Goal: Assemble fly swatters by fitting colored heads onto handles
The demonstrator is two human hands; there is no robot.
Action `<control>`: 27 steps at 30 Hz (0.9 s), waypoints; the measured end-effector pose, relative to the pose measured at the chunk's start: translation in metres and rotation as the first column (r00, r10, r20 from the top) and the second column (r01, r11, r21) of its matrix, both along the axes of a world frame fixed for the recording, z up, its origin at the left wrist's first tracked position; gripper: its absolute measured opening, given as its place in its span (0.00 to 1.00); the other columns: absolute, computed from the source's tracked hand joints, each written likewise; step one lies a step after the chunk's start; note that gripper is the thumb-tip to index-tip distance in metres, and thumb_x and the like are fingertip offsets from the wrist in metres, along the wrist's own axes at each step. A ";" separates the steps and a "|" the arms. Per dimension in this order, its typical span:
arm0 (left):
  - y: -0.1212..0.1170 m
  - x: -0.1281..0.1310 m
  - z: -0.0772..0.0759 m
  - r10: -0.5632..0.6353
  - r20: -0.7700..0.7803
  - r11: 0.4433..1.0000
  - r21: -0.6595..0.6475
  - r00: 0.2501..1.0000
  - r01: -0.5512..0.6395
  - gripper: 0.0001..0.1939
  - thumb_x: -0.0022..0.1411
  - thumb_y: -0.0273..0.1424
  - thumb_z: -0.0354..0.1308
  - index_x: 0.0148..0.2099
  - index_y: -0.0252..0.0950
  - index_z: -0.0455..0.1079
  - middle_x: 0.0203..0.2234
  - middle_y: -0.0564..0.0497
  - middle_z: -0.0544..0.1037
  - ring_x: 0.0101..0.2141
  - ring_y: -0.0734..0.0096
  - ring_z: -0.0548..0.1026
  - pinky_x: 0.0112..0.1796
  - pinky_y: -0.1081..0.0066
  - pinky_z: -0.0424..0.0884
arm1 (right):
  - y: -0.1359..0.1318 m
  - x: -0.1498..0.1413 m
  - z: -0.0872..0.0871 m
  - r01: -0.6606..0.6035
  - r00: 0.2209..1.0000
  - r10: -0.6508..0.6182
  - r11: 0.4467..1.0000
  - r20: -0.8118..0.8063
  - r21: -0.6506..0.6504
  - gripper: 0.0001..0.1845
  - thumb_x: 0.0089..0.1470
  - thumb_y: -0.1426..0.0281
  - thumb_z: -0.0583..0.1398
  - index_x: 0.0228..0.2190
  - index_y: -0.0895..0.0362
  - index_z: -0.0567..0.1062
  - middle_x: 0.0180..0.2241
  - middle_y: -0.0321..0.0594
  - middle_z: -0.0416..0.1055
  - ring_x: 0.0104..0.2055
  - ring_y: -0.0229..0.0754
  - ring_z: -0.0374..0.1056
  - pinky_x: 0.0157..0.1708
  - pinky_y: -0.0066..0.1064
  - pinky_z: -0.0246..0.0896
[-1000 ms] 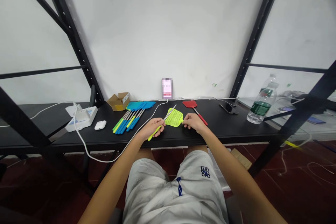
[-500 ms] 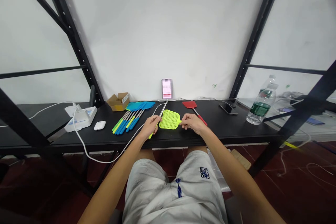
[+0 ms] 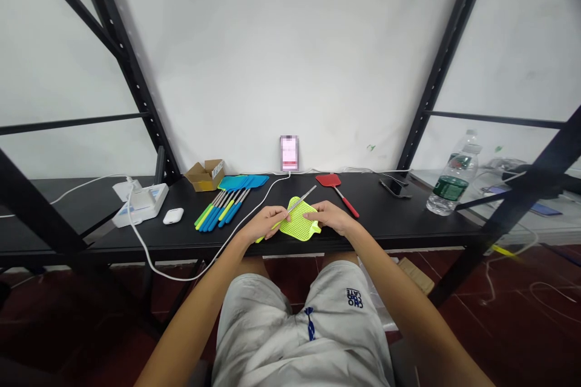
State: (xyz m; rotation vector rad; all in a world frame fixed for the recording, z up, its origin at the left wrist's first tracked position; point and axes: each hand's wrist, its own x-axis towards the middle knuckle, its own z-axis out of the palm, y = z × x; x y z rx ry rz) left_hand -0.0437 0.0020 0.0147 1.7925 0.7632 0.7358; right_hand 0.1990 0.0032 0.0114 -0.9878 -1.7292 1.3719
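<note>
My left hand (image 3: pixel 271 221) is closed on a fly swatter handle (image 3: pixel 303 198), a metal rod with a yellow-green grip that points up to the right. A loose yellow-green swatter head (image 3: pixel 297 225), square and full of small holes, is in my right hand (image 3: pixel 330 217), the fingers pinching its right side. The head's short neck points right, away from the rod. The rod crosses over the head's upper part; whether they touch I cannot tell. Right of my hands lies a red fly swatter (image 3: pixel 338 190). To the left is a fan of several blue-headed fly swatters (image 3: pixel 242 183).
A small open cardboard box (image 3: pixel 205 176) stands behind the swatters. Farther left are a white earbud case (image 3: pixel 173 216) and a white power strip (image 3: pixel 144 202) with a cable. A phone (image 3: pixel 289 153) leans on the wall. At right are another phone (image 3: pixel 394 187) and water bottles (image 3: pixel 449 187).
The swatter head has turned and come lower, its neck now tipped down. My right hand has shifted its hold onto the head's side. The rod has swung rightward across the head.
</note>
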 end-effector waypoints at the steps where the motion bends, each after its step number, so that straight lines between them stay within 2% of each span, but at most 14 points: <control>1: -0.001 -0.001 0.001 -0.026 -0.017 1.000 0.004 1.000 0.026 0.18 0.66 0.45 0.50 0.37 0.34 0.68 0.08 0.62 0.57 0.10 0.82 0.52 0.15 0.79 0.48 | -0.002 0.001 0.001 -0.023 0.999 0.023 1.000 0.041 0.005 0.15 0.44 0.61 0.67 0.28 0.62 0.79 0.23 0.36 0.72 0.21 0.30 0.62 0.19 0.22 0.56; 4: -0.003 -0.003 0.005 -0.102 -0.075 0.995 0.003 0.992 0.103 0.18 0.66 0.44 0.51 0.37 0.33 0.68 0.09 0.62 0.57 0.10 0.83 0.52 0.15 0.79 0.46 | -0.007 0.003 0.005 -0.128 0.976 0.136 0.990 0.173 -0.057 0.15 0.43 0.62 0.68 0.26 0.62 0.79 0.17 0.31 0.65 0.17 0.27 0.54 0.16 0.21 0.47; 6: -0.004 -0.003 0.006 -0.124 -0.086 0.992 -0.001 0.989 0.124 0.18 0.66 0.44 0.51 0.37 0.33 0.69 0.09 0.62 0.57 0.10 0.83 0.52 0.15 0.79 0.46 | -0.010 0.004 0.008 -0.201 0.951 0.222 0.973 0.214 -0.116 0.13 0.43 0.63 0.67 0.26 0.62 0.78 0.16 0.30 0.62 0.16 0.27 0.52 0.15 0.21 0.44; 8: -0.002 -0.001 0.004 -0.071 -0.052 0.997 0.013 0.996 0.072 0.18 0.66 0.44 0.50 0.37 0.33 0.68 0.09 0.63 0.57 0.10 0.83 0.53 0.16 0.79 0.47 | -0.011 0.006 0.009 -0.234 0.939 0.259 0.963 0.226 -0.131 0.12 0.44 0.65 0.66 0.26 0.62 0.77 0.16 0.30 0.62 0.16 0.27 0.52 0.15 0.20 0.43; 10: 0.001 0.002 0.001 0.052 0.011 0.998 0.035 0.999 -0.052 0.18 0.66 0.44 0.50 0.37 0.33 0.68 0.13 0.60 0.63 0.11 0.84 0.54 0.15 0.79 0.49 | -0.009 0.010 0.008 -0.205 0.949 0.225 0.972 0.219 -0.111 0.11 0.45 0.66 0.65 0.26 0.63 0.76 0.14 0.29 0.61 0.15 0.27 0.51 0.14 0.20 0.42; 12: 0.004 0.005 -0.003 0.172 0.056 0.984 0.045 0.983 -0.175 0.18 0.65 0.44 0.50 0.36 0.33 0.67 0.20 0.56 0.71 0.11 0.85 0.56 0.14 0.78 0.50 | -0.003 0.016 0.007 -0.117 0.974 0.131 0.989 0.184 -0.088 0.10 0.46 0.66 0.64 0.25 0.62 0.75 0.12 0.30 0.61 0.13 0.28 0.52 0.12 0.21 0.40; 15: 0.006 0.007 -0.005 0.242 0.052 0.969 0.038 0.969 -0.244 0.19 0.65 0.43 0.49 0.36 0.32 0.68 0.26 0.52 0.74 0.11 0.86 0.56 0.13 0.78 0.49 | 0.009 0.022 0.004 0.174 0.985 -0.173 0.983 0.028 -0.051 0.11 0.48 0.65 0.64 0.25 0.61 0.73 0.13 0.33 0.64 0.12 0.30 0.56 0.10 0.21 0.41; 16: 0.006 0.007 -0.005 0.235 0.045 0.971 0.039 0.971 -0.236 0.19 0.65 0.43 0.48 0.36 0.32 0.68 0.27 0.51 0.75 0.11 0.86 0.55 0.13 0.78 0.49 | 0.013 0.022 0.003 0.289 0.954 -0.291 0.956 -0.071 -0.043 0.12 0.48 0.64 0.64 0.26 0.61 0.72 0.15 0.34 0.67 0.13 0.31 0.58 0.10 0.21 0.43; 18: 0.005 0.006 -0.004 0.175 0.024 0.983 0.045 0.984 -0.176 0.19 0.66 0.43 0.48 0.35 0.32 0.67 0.31 0.49 0.77 0.12 0.87 0.56 0.13 0.78 0.49 | 0.017 0.017 0.002 0.473 0.829 -0.461 0.880 -0.318 -0.045 0.13 0.48 0.63 0.64 0.30 0.60 0.72 0.21 0.38 0.72 0.16 0.33 0.65 0.11 0.21 0.49; 20: 0.003 0.004 -0.001 0.080 -0.009 0.996 0.051 0.997 -0.079 0.18 0.66 0.43 0.48 0.35 0.32 0.66 0.33 0.47 0.78 0.12 0.87 0.58 0.14 0.79 0.48 | 0.018 0.008 0.001 0.553 0.690 -0.495 0.831 -0.527 -0.057 0.16 0.48 0.61 0.65 0.35 0.59 0.72 0.29 0.42 0.76 0.22 0.37 0.72 0.15 0.22 0.57; 22: 0.002 0.003 0.001 0.012 -0.035 0.999 0.049 0.999 -0.011 0.18 0.66 0.43 0.48 0.35 0.32 0.66 0.32 0.48 0.78 0.12 0.87 0.58 0.14 0.79 0.48 | 0.017 -0.001 0.000 0.564 0.607 -0.471 0.822 -0.640 -0.070 0.18 0.48 0.60 0.66 0.36 0.58 0.72 0.34 0.43 0.77 0.29 0.41 0.76 0.19 0.24 0.63; 27: 0.001 0.003 0.002 -0.003 -0.038 0.999 0.049 0.999 0.005 0.17 0.66 0.43 0.48 0.35 0.33 0.64 0.30 0.51 0.77 0.11 0.87 0.57 0.14 0.79 0.47 | 0.013 -0.014 -0.003 0.541 0.547 -0.453 0.833 -0.704 -0.116 0.17 0.49 0.59 0.66 0.35 0.58 0.71 0.35 0.43 0.77 0.33 0.46 0.78 0.20 0.25 0.66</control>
